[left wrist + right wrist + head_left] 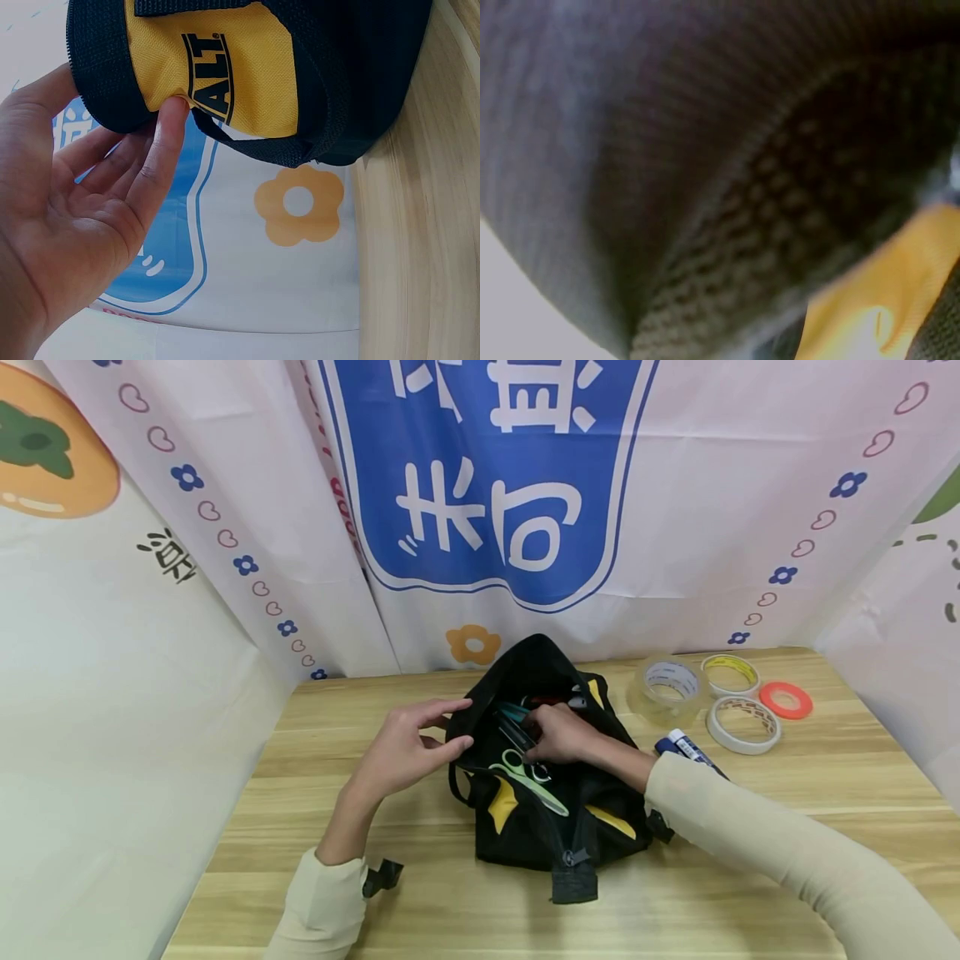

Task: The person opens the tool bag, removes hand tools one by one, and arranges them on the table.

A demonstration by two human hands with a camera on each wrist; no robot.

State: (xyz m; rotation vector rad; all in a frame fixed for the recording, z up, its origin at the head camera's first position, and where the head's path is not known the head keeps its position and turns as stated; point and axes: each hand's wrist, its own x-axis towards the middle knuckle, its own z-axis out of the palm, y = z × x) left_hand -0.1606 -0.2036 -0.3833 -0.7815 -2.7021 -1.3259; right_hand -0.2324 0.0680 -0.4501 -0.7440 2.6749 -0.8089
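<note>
In the head view, a printed white cloth (712, 527) hangs beyond the wood-grain table (420, 893); mid-table gapes a black-and-yellow bag (517, 847), the right hand (558, 733) inside, its grip unclear. Left wrist: the left hand (86, 210) pinches the bag's left rim. Right wrist: blurred dark mesh (757, 232).

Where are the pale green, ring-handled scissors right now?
In the head view, the pale green, ring-handled scissors lie in the mouth of the black-and-yellow fabric bag, on its near side, just below and left of the person's right hand.
</note>
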